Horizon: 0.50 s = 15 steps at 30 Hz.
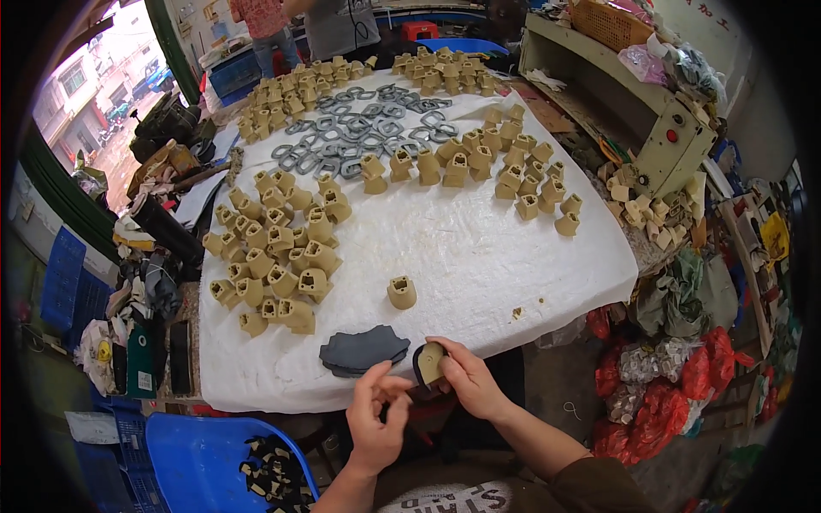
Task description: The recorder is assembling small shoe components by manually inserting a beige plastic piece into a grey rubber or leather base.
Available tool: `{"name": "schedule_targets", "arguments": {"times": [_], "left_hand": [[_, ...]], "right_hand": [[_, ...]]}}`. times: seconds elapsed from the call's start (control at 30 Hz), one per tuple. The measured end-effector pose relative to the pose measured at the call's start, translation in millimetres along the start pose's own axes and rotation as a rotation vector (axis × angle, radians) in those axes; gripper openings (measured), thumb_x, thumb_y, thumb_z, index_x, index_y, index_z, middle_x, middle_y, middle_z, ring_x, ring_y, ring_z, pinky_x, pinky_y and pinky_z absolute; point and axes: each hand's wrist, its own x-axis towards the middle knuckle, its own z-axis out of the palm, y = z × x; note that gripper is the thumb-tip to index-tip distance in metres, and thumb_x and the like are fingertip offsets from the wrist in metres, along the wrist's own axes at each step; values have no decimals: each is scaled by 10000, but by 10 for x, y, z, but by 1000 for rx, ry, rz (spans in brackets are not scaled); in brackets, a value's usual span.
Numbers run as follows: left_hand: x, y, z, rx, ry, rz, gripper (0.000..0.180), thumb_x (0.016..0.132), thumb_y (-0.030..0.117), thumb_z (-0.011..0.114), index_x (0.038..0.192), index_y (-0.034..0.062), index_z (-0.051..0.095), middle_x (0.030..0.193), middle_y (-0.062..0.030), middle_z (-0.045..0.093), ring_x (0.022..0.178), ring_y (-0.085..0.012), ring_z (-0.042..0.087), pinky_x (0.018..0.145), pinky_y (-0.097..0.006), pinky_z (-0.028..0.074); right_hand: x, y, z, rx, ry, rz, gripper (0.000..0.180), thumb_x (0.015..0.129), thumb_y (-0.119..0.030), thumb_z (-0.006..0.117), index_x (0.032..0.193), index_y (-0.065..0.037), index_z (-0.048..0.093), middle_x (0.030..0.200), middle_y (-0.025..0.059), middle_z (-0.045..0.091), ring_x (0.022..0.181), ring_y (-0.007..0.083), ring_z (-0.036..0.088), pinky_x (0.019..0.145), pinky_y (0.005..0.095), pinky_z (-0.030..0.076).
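My right hand point(469, 380) grips a beige plastic housing point(429, 362) at the table's near edge. A dark strip point(417, 368) curves along the left side of this housing. Just left of it, my left hand point(376, 421) is raised with bent fingers apart, and I see nothing held in it. Dark grey sheets point(363, 349) lie in a small stack on the white cloth point(479, 265), beyond my left hand. Farther in stands a single beige housing point(401, 292), hollow at the top.
Beige housings point(278, 244) crowd the table's left; others point(522, 162) stand at the right and back. Grey metal rings point(359, 128) lie among them. A blue tub point(192, 453) with dark-and-beige pieces stands lower left. Red bags point(658, 419) lie on the right. Two people point(338, 30) stand behind.
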Motion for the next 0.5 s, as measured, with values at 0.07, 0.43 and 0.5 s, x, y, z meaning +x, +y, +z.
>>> {"name": "schedule_targets", "arguments": {"times": [0.07,0.43,0.5], "left_hand": [[129,-10,-67,175,-108,77,463,875,116,486,1296,-28,357,1157,-160,484,897,-165,535,784,-278,436],[16,-45,127,83,-104,49,441,909,120,372,1326,-1,293,1123,-128,499,992,-175,494,909,-290,387],[32,-66,41,108,-125,33,450,902,114,377,1328,-2,284,1144,-129,486,1009,-171,486,910,-288,387]], "right_hand": [[-65,-3,1,-88,-17,-127,385,927,-136,403,1299,-46,436,910,75,575,777,108,553,691,247,469],[-230,-198,232,-97,-73,-164,425,919,-114,451,1338,-69,400,833,88,596,535,131,535,535,264,463],[-187,-271,136,-358,-114,-215,378,920,-135,460,1290,-61,454,842,86,592,604,158,552,584,283,464]]}}
